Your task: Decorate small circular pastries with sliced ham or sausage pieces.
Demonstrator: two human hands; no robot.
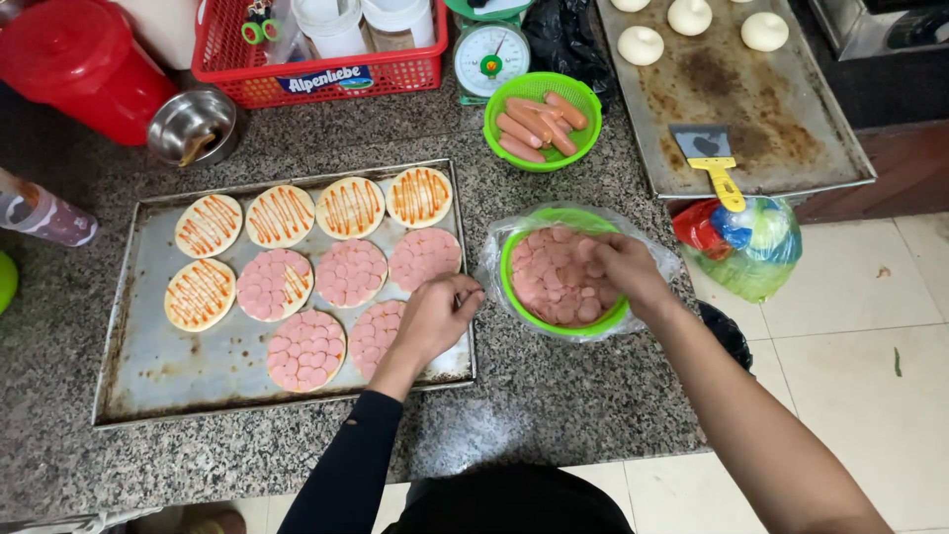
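Both forearms reach out: right hand [621, 267] pinching sausage slices [554, 277] in the green bowl [514, 252], left hand [435, 314] loosely curled over the half-covered dough round [378, 334], where hasty dropping risks uneven overlap.

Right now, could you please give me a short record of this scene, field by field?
Surface: speckled granite counter
Baking tray: ten small dough rounds, five with sauce stripes only, five covered with pink sausage slices
Left hand: over the tray's right edge, at a partly covered round
Right hand: in the green bowl of sausage slices
Behind: green bowl of whole sausages, kitchen scale, red basket
Second tray: dough balls, scraper
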